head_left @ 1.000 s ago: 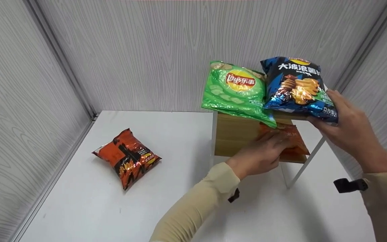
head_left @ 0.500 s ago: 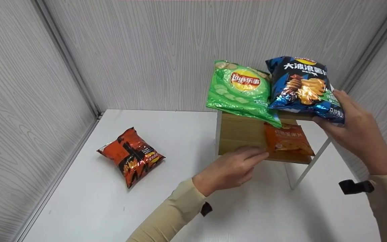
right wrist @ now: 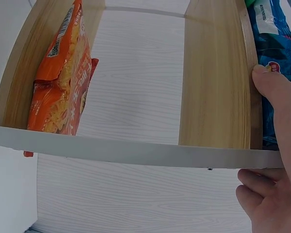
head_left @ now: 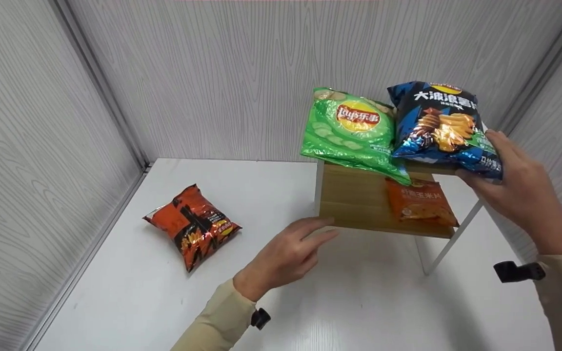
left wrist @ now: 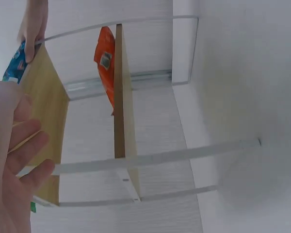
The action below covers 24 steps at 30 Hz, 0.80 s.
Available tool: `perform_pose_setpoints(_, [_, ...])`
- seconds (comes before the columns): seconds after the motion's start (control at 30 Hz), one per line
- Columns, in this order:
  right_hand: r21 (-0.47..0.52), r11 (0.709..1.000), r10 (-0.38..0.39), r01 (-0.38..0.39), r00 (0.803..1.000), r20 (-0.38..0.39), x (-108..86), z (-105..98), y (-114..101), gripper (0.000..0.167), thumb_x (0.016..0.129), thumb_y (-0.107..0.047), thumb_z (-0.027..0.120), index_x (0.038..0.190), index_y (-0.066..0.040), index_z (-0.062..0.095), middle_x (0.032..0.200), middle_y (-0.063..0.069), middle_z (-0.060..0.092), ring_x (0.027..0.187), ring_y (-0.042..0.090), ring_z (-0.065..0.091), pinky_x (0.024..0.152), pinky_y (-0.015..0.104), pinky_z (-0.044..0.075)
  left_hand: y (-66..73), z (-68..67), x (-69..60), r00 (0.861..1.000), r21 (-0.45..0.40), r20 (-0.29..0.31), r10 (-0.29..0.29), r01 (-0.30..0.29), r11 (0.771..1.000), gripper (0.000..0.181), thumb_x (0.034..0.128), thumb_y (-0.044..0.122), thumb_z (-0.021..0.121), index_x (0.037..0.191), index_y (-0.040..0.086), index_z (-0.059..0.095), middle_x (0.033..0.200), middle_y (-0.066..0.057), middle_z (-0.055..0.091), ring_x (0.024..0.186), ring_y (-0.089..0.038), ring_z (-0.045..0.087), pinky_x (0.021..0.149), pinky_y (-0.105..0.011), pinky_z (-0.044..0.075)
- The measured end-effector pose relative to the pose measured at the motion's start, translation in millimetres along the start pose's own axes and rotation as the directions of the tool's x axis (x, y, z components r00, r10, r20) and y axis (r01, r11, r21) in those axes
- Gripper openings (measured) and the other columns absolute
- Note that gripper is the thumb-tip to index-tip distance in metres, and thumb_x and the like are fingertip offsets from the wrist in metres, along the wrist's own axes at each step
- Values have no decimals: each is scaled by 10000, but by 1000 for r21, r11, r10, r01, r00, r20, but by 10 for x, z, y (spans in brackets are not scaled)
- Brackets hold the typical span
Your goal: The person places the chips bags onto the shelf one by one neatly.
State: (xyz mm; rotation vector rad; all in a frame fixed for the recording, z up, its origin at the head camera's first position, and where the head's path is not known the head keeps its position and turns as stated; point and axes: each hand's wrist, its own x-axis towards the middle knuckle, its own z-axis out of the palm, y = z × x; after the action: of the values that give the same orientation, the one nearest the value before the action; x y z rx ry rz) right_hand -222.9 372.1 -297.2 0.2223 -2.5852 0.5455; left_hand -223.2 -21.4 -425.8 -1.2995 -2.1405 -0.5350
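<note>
In the head view my left hand (head_left: 283,253) is in the air left of a two-tier shelf (head_left: 349,200), fingers loosely extended and holding nothing. My right hand (head_left: 522,183) grips the shelf's upper right end, beside a blue chip bag (head_left: 439,122). The right wrist view has its thumb on the top board's edge and against this bag, the other fingers outside the metal side bar (right wrist: 136,150). A green chip bag (head_left: 351,129) lies on the top tier, left of the blue one. On the lower tier, at the right, rests an orange corn-chip bag (head_left: 422,202).
A red-orange and black chip bag (head_left: 193,226) lies on the white table (head_left: 256,190), left of the shelf. Pale wood-grain panels (head_left: 222,78) close off the back and both sides. Slim metal legs (head_left: 454,236) carry the shelf.
My left hand has let go of the orange bag on the lower tier and drawn back leftward. My right hand keeps its hold, while the view has shifted slightly.
</note>
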Motion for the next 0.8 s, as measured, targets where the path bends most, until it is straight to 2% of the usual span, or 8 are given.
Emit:
perform_pose_setpoints(0.13, [-5, 1000, -9, 9, 1000, -7, -7, -5, -2, 844, 917, -329, 709, 1581, -124, 231, 1610, 214, 273, 1433, 521, 279, 1093, 706, 267, -122, -58, -194, 997, 22, -38, -68, 69, 997, 461, 883, 3, 606, 1328, 125, 607, 1384, -79, 587, 1300, -179, 551, 1105, -302, 440])
perform_pose_setpoints(0.3, [-4, 1000, -4, 4, 1000, -15, -5, -13, 1, 850, 910, -316, 720, 1580, -121, 235, 1613, 215, 265, 1443, 512, 270, 1099, 702, 262, -299, -117, -431, 986, 93, -63, -154, 160, 983, 496, 871, 9, 647, 1344, 147, 593, 1405, -70, 568, 1308, -185, 542, 1101, -307, 443])
perform_pose_setpoints(0.47, [7, 1000, -4, 4, 1000, -11, 2, -11, -8, 853, 907, -307, 724, 1583, -140, 231, 1615, 205, 267, 1426, 519, 293, 1095, 704, 270, -496, -154, -680, 962, 130, -150, -228, 248, 960, 520, 841, -18, 684, 1333, 132, 607, 1377, -98, 580, 1270, -224, 564, 1052, -358, 491])
perform_pose_setpoints(0.53, [6, 1000, -7, 7, 1000, -11, 4, -11, -8, 854, 905, -306, 727, 1583, -144, 233, 1612, 206, 273, 1418, 523, 301, 1090, 707, 276, -576, -164, -773, 947, 136, -172, -270, 294, 946, 515, 842, -14, 688, 1332, 124, 607, 1373, -112, 576, 1267, -243, 560, 1030, -380, 508])
perform_pose_setpoints(0.67, [1, 1000, -6, 6, 1000, -12, 2, -9, 5, 856, 903, -299, 730, 1583, -142, 234, 1611, 210, 273, 1414, 527, 303, 1089, 709, 275, -741, -171, -950, 910, 152, -161, -382, 406, 901, 494, 875, 23, 668, 1353, 110, 584, 1398, -128, 549, 1290, -272, 527, 1053, -431, 489])
perform_pose_setpoints(0.8, [5, 1000, -2, 2, 1000, -5, 4, 5, 16, 859, 907, -303, 724, 1586, -142, 223, 1614, 211, 264, 1405, 534, 308, 1085, 710, 280, -917, -176, -1143, 849, 160, -126, -513, 528, 834, 520, 893, 46, 661, 1396, 104, 542, 1434, -125, 510, 1327, -287, 478, 1113, -477, 427])
